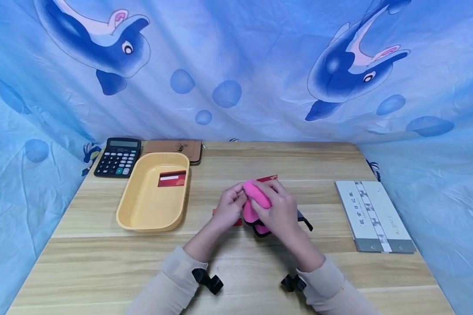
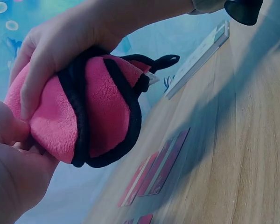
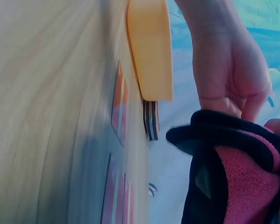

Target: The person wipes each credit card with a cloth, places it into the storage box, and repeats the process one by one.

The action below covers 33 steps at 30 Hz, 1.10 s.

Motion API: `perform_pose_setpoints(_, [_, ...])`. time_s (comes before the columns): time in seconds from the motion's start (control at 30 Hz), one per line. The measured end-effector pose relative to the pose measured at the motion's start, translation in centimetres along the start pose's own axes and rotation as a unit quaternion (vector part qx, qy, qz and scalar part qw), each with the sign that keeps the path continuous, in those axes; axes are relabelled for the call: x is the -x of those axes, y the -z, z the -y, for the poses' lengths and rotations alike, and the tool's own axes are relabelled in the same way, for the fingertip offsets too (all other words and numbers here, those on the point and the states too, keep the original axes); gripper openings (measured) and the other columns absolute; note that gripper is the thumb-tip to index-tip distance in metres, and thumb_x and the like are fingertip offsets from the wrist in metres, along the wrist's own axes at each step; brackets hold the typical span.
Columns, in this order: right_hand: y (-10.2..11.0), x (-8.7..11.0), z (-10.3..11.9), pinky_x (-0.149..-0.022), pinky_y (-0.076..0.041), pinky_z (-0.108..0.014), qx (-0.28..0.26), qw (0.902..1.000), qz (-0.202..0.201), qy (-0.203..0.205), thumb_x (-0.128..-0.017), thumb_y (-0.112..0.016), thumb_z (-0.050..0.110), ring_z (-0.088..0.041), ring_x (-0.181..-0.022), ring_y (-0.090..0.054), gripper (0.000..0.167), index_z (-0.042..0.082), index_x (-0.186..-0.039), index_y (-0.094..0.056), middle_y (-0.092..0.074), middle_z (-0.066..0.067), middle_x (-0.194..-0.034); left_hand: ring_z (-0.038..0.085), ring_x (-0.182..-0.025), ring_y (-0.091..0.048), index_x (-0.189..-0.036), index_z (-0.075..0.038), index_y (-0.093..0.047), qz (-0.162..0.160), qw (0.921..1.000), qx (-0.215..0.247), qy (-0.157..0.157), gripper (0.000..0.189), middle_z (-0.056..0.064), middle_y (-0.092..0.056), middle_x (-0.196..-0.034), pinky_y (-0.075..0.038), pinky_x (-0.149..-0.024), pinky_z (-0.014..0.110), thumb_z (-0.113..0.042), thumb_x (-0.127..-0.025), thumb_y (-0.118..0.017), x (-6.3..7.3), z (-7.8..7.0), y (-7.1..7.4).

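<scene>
A pink plush cloth (image 1: 257, 197) with black edging is bunched up between both hands, held above the table. My left hand (image 1: 229, 205) pinches its left side between thumb and fingers. From the other side my right hand (image 1: 279, 210) grips it, fingers curled over the top. In the left wrist view the cloth (image 2: 102, 107) hangs in folds, and a black loop (image 2: 167, 62) sticks out of it. Under the hands lie red cards (image 2: 163, 163) with a pale stripe, flat on the wood and partly hidden in the head view.
At the left stands a yellow tray (image 1: 124, 210) with a red card (image 1: 171, 179) in it. Behind it are a black calculator (image 1: 118, 157) and a brown zip wallet (image 1: 169, 146). A grey-white notebook (image 1: 374, 216) lies at the right. A blue dolphin curtain (image 1: 260, 65) borders the table.
</scene>
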State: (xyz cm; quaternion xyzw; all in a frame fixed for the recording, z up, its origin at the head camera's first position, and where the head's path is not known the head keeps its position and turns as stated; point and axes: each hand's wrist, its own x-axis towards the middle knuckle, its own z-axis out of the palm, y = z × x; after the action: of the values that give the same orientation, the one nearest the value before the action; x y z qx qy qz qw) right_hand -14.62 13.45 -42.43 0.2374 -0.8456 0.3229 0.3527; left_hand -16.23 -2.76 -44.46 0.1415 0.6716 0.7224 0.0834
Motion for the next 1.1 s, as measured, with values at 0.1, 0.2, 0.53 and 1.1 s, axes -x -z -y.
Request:
perform_pose_setpoints(0.1, [0.2,0.1,-0.3,-0.054,-0.057,-0.038,0.005,0.9999,0.0,-0.014,-0.075,-0.085,0.011,-0.025,-0.07,-0.069,0.034,0.005,-0.108,-0.078,-0.07,-0.011,-0.095,0.009,-0.06,-0.052,-0.14,0.0,-0.057,-0.006,0.9999,-0.005,0.01,0.036,0.008,-0.062,-0.078,-0.047,-0.054,0.02,-0.003,-0.106,-0.044,0.0,0.1,0.0])
perform_pose_setpoints(0.2, [0.5,0.2,-0.8,-0.056,-0.058,-0.04,0.017,0.9991,0.004,-0.038,-0.076,-0.086,0.012,-0.026,-0.073,-0.069,0.035,0.005,-0.109,-0.078,-0.071,-0.012,-0.095,0.014,-0.078,-0.066,-0.137,0.0,-0.059,-0.02,0.9994,-0.015,0.024,0.034,0.013,-0.071,-0.096,-0.058,-0.067,0.027,-0.004,-0.106,-0.045,-0.1,0.0,0.2])
perform_pose_setpoints(0.53, [0.8,0.3,-2.1,-0.055,-0.058,-0.042,0.055,0.9969,-0.022,-0.051,-0.075,-0.088,0.013,-0.029,-0.07,-0.068,0.039,0.005,-0.111,-0.077,-0.07,-0.015,-0.093,0.018,-0.096,-0.07,-0.131,0.0,-0.063,-0.049,0.9974,-0.051,0.012,0.03,0.015,-0.074,-0.112,-0.059,-0.078,0.027,-0.006,-0.106,-0.05,0.0,-0.1,0.6])
perform_pose_setpoints(1.1, [0.8,0.7,-2.4,-0.059,-0.06,-0.041,0.025,0.997,-0.011,-0.073,-0.077,-0.088,0.015,-0.027,-0.075,-0.069,0.038,0.007,-0.113,-0.077,-0.071,-0.014,-0.094,0.007,-0.062,-0.054,-0.126,0.001,-0.066,-0.05,0.9966,-0.065,-0.007,0.028,0.014,-0.072,-0.088,-0.049,-0.055,0.021,-0.009,-0.104,-0.053,0.3,0.3,1.2])
